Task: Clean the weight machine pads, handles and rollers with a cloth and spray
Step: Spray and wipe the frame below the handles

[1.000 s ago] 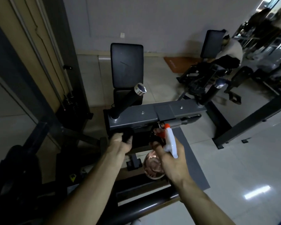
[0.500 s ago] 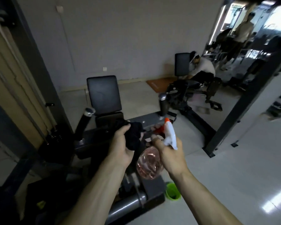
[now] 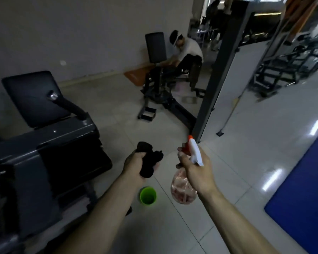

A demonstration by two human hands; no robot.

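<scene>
Cloth (image 3: 149,159) in left hand (image 3: 133,166), bottle (image 3: 183,191) in right hand (image 3: 197,172)

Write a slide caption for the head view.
Beside a weight machine, the left hand grips a black cloth and the right hand holds a spray bottle; a green cup stands on the floor.

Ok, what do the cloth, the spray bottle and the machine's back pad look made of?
The cloth: soft black fabric, matte; it bunches in the left hand. The spray bottle: clear plastic body, pinkish liquid showing through; white and orange head looks like opaque plastic. The back pad: black padded cover, probably vinyl or leatherette, with rounded corners and a dull sheen.
</scene>
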